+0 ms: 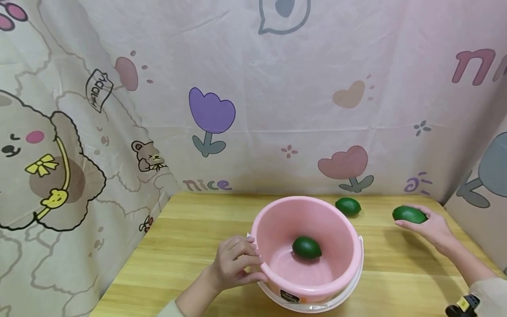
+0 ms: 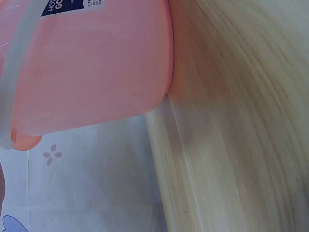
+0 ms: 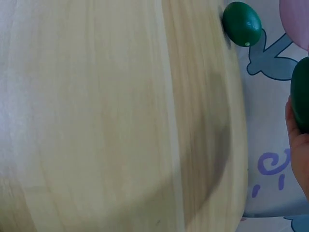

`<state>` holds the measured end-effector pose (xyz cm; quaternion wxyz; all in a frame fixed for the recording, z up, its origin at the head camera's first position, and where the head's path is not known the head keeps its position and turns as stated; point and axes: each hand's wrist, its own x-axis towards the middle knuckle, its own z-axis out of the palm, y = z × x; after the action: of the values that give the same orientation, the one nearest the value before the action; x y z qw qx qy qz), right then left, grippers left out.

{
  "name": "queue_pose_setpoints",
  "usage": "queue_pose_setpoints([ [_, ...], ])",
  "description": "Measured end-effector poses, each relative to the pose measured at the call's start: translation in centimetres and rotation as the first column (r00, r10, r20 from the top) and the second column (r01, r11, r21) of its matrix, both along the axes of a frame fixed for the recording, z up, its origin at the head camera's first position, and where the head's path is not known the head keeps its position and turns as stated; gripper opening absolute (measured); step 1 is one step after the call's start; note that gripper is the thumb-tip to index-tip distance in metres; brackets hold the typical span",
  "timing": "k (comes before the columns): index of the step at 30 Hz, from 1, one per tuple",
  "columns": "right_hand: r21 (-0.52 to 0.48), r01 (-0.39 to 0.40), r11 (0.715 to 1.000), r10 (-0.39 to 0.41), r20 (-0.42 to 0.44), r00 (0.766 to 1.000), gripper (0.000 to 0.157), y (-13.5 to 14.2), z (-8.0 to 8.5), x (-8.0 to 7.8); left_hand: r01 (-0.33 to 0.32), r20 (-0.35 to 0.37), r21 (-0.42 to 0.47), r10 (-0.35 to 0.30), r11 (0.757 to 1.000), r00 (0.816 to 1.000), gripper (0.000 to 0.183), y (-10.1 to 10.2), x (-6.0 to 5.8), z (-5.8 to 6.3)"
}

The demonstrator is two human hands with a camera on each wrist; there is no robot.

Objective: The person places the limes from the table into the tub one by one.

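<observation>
A pink bucket stands upright on the wooden table, with one green lime lying on its bottom. My left hand is at the bucket's left rim, fingers bent and gripping the edge. Off to the right, my right hand holds another green lime above the table, thumb in front and fingers behind. A third lime rests on the table behind the bucket's right side. The left wrist view shows the bucket's outer wall; the right wrist view shows the held lime at its right edge.
The bucket's white handle hangs down around its front. A printed cloth rises behind the table and along its sides. A small black object with a yellow label is by the right sleeve.
</observation>
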<state>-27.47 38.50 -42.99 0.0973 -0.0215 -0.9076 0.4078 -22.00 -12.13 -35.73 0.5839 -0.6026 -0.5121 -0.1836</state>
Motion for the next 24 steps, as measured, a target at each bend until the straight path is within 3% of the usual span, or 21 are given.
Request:
queue_pose_setpoints([
  [24, 0.014, -0.051, 0.999, 0.052, -0.085, 0.995, 0.052, -0.6, 2.0, 0.4, 0.000, -0.021, 0.010, 0.000, 1.000, 1.000, 0.037, 0.1, 0.0, 0.1],
])
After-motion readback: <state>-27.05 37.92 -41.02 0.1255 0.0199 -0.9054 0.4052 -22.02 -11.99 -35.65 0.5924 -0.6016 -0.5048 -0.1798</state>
